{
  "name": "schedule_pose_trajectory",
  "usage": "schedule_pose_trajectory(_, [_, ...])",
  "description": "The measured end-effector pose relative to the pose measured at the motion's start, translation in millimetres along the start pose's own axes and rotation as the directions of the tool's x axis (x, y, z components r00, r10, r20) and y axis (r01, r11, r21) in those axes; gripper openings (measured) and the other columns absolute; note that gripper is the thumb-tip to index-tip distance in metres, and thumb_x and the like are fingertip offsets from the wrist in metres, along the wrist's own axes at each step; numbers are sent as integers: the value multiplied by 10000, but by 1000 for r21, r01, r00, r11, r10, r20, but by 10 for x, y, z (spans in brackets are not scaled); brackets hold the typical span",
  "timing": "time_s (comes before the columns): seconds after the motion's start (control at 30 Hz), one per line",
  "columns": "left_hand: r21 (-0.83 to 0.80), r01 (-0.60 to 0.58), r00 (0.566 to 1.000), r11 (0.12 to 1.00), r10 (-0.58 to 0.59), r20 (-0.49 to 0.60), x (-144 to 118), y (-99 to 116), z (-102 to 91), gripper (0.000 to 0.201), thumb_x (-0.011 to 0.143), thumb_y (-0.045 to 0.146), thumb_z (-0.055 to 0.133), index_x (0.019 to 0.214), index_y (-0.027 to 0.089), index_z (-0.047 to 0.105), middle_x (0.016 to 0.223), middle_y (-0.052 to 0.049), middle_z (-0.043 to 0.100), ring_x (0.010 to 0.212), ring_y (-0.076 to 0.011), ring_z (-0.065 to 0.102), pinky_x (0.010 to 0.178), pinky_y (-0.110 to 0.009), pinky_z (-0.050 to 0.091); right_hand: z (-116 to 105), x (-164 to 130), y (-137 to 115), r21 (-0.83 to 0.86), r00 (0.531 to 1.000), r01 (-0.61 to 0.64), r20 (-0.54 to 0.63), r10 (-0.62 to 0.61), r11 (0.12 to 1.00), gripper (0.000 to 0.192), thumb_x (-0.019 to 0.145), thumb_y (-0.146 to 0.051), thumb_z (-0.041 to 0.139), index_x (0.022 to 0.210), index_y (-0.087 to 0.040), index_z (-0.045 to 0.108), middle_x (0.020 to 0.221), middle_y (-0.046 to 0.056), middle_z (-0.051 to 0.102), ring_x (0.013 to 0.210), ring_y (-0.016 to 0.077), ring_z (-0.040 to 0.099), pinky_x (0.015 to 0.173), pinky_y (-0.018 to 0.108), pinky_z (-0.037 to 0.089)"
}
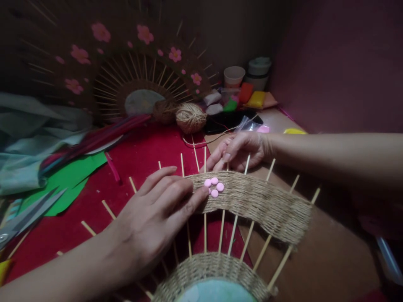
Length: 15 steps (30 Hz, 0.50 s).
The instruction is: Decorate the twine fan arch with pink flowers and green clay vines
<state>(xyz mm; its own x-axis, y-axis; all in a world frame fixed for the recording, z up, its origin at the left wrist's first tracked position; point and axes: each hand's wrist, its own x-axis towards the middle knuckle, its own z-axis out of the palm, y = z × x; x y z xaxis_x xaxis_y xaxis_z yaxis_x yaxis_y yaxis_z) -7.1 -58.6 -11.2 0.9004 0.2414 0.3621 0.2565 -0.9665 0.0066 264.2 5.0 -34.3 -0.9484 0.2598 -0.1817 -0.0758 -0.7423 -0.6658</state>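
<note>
Woven jute fan frame with thin wooden spokes [252,201] lies at near tabletop edge, on red felt sheet [141,155] and bare brown tabletop [330,260]. Left hand [157,214] flat on woven band, fingers spread loose, touching cluster of pink clay discs [214,187]. Right hand [242,149] curled over band's far rim, fingers bent; grip unclear. Jute twine ball [190,118], finished flowered fan [132,71] at far edge. Room dim, maroon wall [340,63] right.

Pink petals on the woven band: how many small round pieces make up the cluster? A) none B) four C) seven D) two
B: four pink petals sit clustered on the woven band, just off the left hand fingertips.
</note>
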Motion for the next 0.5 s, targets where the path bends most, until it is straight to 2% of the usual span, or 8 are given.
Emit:
schedule_pose_trajectory(0.2, [94, -77, 997, 993, 77, 6, 8, 11, 32, 411, 932, 87, 325, 1304, 89, 500, 1166, -125, 577, 1151, -268, 492, 1092, -528, 267, 17, -3, 7, -18, 1000, 1, 20, -1, 1000, 419, 738, -31, 443, 1135, 40, 557, 966, 195, 721, 948, 228, 688, 832, 342, 549])
schedule_pose_trajectory(0.33, [104, -96, 995, 990, 96, 5, 32, 41, 13, 394, 930, 79, 333, 1277, 87, 520, 1135, -111, 600, 1168, -281, 488, 1100, -523, 261, 32, -7, 14, -16, 1000, -7, -22, 7, 1000, 421, 737, -31, 434, 1134, 23, 565, 970, 177, 725, 918, 209, 695, 845, 347, 545])
schedule_pose_trajectory(0.4, [53, -63, 998, 997, 64, -20, 48, 41, -11, 396, 943, 92, 313, 1283, 123, 513, 1145, -97, 592, 1152, -261, 496, 1089, -509, 279, 35, -6, 16, -14, 999, -3, -38, 2, 1000, 415, 733, -33, 438, 1120, 17, 576, 977, 173, 724, 910, 206, 695, 841, 343, 547])
schedule_pose_trajectory(0.5, [-69, 108, 992, 992, -113, -65, 52, 24, -18, 353, 954, 125, 353, 1251, 212, 523, 1086, -51, 600, 1046, -219, 531, 959, -415, 419, 38, -2, 16, -18, 999, 10, -37, -11, 1000, 415, 718, -36, 453, 1107, 20, 584, 968, 181, 724, 924, 220, 692, 836, 349, 548])
